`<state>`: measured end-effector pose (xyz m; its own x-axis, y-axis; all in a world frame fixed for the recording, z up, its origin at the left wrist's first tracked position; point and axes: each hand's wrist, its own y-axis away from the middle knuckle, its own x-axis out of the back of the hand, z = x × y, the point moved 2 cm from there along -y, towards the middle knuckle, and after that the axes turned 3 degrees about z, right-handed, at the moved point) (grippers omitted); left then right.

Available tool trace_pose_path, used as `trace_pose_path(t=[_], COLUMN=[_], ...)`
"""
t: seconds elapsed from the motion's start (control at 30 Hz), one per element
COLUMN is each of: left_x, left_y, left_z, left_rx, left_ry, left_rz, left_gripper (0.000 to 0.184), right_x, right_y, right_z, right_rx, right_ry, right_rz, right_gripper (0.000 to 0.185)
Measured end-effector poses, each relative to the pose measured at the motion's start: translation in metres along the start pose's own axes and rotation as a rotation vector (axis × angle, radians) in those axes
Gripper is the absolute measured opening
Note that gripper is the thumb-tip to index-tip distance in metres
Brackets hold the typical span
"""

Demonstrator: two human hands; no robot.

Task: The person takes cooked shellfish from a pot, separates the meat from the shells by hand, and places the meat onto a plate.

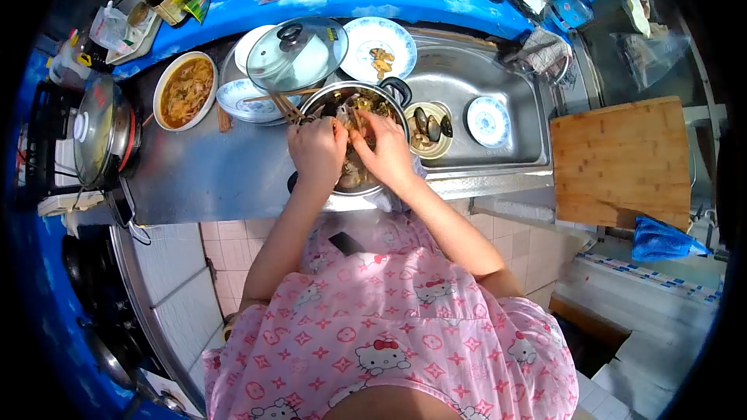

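Both hands meet over a steel pot [359, 179] that holds mussels or other shellfish. My left hand [317, 152] has its fingers bent and pressed together over the pot's left part. Beside it, my right hand [383, 153] has its fingers curled inward. Between the fingertips is a small item that I cannot make out. Right of the pot, a bowl [428, 148] with dark mussel shells stands in the sink. Behind the pot, a white patterned plate [358, 39] bears small yellowish pieces. A glass lid [268, 58] rests at the back left.
A bowl of stew [185, 91] stands on the left counter [210, 179]. A small plate [489, 122] lies in the sink [525, 78]. At the right is a wooden cutting board [618, 159], with a blue cloth [661, 239] near its front edge. A lidded pan [101, 136] stands far left.
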<state>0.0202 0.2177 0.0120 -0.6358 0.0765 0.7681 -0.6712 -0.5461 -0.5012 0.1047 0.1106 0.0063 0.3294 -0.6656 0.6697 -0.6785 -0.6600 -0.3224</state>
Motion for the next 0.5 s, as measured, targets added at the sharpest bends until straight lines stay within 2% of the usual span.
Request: trace_pose_path(t=[0.1, 0.23, 0.27, 0.3, 0.4, 0.43, 0.5], left_x=[-0.004, -0.011, -0.011, -0.007, -0.002, -0.001, -0.002], left_y=[-0.001, 0.0, -0.003, -0.007, -0.012, -0.011, -0.009], left_z=[0.008, -0.01, -0.018, -0.026, -0.032, -0.032, -0.026], left_rx=[0.039, 0.088, 0.177, 0.268, 0.512, 0.588, 0.686], left_ry=[0.04, 0.26, 0.372, 0.484, 0.906, 1.062, 1.157], left_rz=[0.044, -0.04, -0.107, -0.173, -0.286, -0.308, -0.304], left_gripper=[0.012, 0.019, 0.02, 0.022, 0.026, 0.027, 0.027], right_x=[-0.005, 0.006, 0.012, 0.015, 0.03, 0.031, 0.032], right_y=[0.0, -0.013, -0.015, -0.018, -0.021, -0.022, -0.022], right_z=[0.003, 0.02, 0.026, 0.04, 0.047, 0.044, 0.041], right_rx=[0.047, -0.115, -0.259, -0.224, -0.45, -0.503, -0.604], right_ry=[0.08, 0.043, -0.123, -0.144, -0.728, -0.833, -1.042], right_rz=[0.136, -0.055, -0.079, -0.068, -0.318, -0.314, -0.302], right_gripper=[0.025, 0.025, 0.03, 0.035, 0.037, 0.037, 0.038])
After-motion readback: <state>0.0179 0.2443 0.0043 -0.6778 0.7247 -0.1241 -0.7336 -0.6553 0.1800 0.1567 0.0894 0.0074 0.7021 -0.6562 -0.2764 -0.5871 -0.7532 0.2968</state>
